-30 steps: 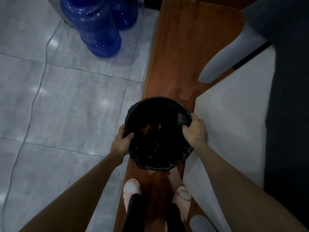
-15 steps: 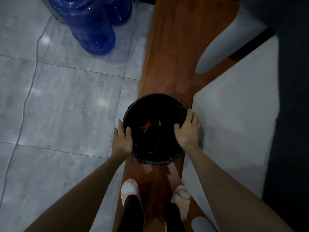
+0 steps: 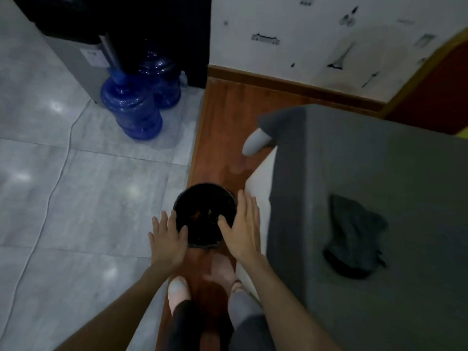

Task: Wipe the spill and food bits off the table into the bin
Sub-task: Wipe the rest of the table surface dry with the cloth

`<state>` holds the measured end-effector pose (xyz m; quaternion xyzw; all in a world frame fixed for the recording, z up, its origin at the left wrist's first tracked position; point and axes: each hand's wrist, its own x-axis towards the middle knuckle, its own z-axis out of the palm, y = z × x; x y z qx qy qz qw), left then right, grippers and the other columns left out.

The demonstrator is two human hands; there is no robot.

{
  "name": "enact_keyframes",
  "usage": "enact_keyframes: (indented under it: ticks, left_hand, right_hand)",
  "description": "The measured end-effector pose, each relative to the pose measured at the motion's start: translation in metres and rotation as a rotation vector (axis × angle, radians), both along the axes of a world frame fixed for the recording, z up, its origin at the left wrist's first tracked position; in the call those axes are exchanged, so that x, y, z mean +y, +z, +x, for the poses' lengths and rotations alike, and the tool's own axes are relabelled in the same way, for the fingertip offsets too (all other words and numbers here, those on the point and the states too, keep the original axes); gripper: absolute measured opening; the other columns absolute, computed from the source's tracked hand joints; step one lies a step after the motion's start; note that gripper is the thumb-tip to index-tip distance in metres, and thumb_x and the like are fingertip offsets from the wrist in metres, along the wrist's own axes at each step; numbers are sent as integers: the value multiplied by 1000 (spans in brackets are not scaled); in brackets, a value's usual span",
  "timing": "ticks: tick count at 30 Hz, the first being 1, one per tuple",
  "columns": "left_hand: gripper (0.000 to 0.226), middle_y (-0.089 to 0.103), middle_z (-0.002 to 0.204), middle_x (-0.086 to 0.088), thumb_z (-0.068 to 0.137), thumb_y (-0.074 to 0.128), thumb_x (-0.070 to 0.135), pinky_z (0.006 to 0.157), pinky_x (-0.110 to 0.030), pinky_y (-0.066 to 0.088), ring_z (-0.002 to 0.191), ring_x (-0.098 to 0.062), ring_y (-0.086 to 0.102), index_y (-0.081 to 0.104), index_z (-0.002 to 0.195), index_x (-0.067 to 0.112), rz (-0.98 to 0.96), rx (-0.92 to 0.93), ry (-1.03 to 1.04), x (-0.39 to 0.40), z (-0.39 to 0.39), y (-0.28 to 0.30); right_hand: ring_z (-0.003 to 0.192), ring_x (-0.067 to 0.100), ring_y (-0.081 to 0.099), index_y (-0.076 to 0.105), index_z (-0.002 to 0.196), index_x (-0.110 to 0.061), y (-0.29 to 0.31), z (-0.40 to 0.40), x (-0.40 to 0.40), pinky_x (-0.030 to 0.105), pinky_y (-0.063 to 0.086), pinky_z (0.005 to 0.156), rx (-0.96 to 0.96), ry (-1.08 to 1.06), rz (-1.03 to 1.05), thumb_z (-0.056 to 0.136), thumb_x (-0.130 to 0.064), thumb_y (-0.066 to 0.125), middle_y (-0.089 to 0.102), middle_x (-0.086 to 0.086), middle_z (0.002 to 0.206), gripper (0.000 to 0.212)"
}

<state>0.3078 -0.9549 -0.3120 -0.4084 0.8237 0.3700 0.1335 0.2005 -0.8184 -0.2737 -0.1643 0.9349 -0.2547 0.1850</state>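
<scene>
A dim room with grey floor tiles on the left gives way to a strip of reddish wood floor running toward a white wall. On the tiles at far left stand two blue water jugs, side by side against a dark appliance. On the wood strip sits the black bin, round and lined with a dark bag; inside, a few orange scraps lie near the middle. The left hand is spread flat beside the bin's left rim, holding nothing. The right hand is likewise spread wide at its right rim. Further right is the grey table, with a dark cloth crumpled on top.
</scene>
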Motion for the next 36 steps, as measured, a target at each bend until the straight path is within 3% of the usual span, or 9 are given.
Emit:
enact_keyframes:
  ticks: [6,10,14,19,22,24,28,32,36]
  left_hand:
    - [60,11,164,-11,103,39,32,118,-50,-4,151,-31,-2,17,155,14,22,159,61,73,8,83]
    - [58,14,164,-6,103,39,29,122,-44,-1,151,-25,-2,18,155,17,27,324,61,135,12,99]
    - [53,20,162,-2,104,38,27,122,-49,6,151,-18,0,23,154,19,14,397,142,214,13,101]
    - [49,22,161,1,105,33,22,121,-33,-8,146,-6,-3,25,154,18,-17,431,251,290,24,95]
    - [50,19,161,6,106,23,29,113,-16,-15,145,-2,-6,24,154,18,-55,427,311,312,37,98]
    - [51,16,162,6,105,19,32,113,-14,-16,146,-2,-8,22,154,19,-57,431,325,318,40,96]
    - [52,15,164,-1,105,20,29,120,-28,-11,150,-11,-5,20,155,15,-83,452,264,321,42,87]
    - [49,22,161,-7,106,23,26,123,-46,2,151,-18,6,26,153,11,-209,371,232,318,38,82]
    - [59,25,161,-5,102,11,35,122,-52,7,151,-19,9,27,152,10,-294,337,149,318,39,81]
  right_hand:
    - [150,25,7,18,153,-15,106,-15,88,40,5,122,365,245,-19,93,-36,48,17,9,161,71]
    - [146,37,16,21,152,-13,100,-32,169,52,16,119,419,-29,177,95,-50,34,21,15,159,70]
    - [142,40,21,23,151,-9,87,-42,209,56,26,111,278,-166,259,97,-43,45,20,21,157,67]
    - [124,24,38,48,137,-4,92,-58,236,36,32,107,347,92,-32,91,0,55,52,18,138,47]
    - [116,15,41,55,130,-3,112,-30,249,33,36,107,373,145,-301,88,0,55,61,12,128,43]
    - [119,19,42,55,134,-7,114,11,255,31,35,107,318,251,-321,88,-14,52,56,7,137,46]
    - [125,26,42,50,139,-26,77,74,257,41,41,92,393,366,-56,96,-47,45,43,0,150,49]
    - [113,31,51,60,131,-19,55,78,257,42,48,81,562,353,-35,93,-23,54,54,4,142,38]
    - [106,32,53,61,129,-8,52,59,317,39,46,93,591,382,-20,93,-12,48,55,8,140,39]
